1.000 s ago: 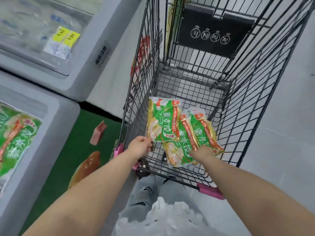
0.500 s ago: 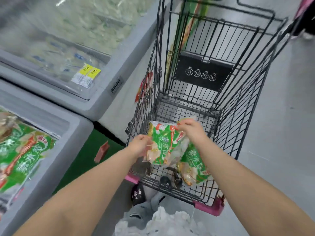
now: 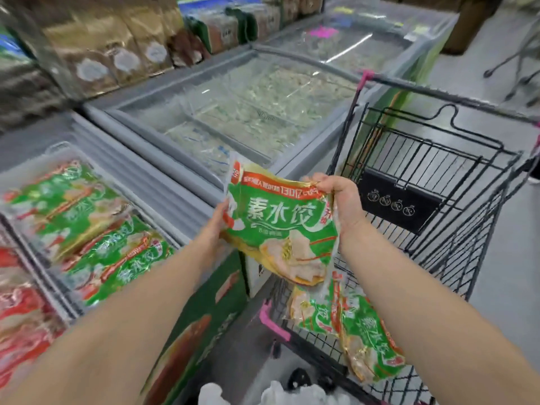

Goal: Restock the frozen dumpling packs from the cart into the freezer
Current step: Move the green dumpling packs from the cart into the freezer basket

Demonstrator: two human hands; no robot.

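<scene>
I hold one green dumpling pack (image 3: 280, 226) at the centre of the frame, printed face toward me, between the freezer (image 3: 163, 185) on the left and the cart (image 3: 438, 159) on the right. My left hand (image 3: 216, 226) grips its left edge, and my right hand (image 3: 342, 200) pinches its upper right corner with fingers curled over the crumpled film. Two loose packs (image 3: 362, 328) of the same kind lie overlapping in the cart at lower right, while green stocked packs (image 3: 96, 229) lie in the freezer at left, with red packs (image 3: 23, 317) beside them at lower left.
</scene>
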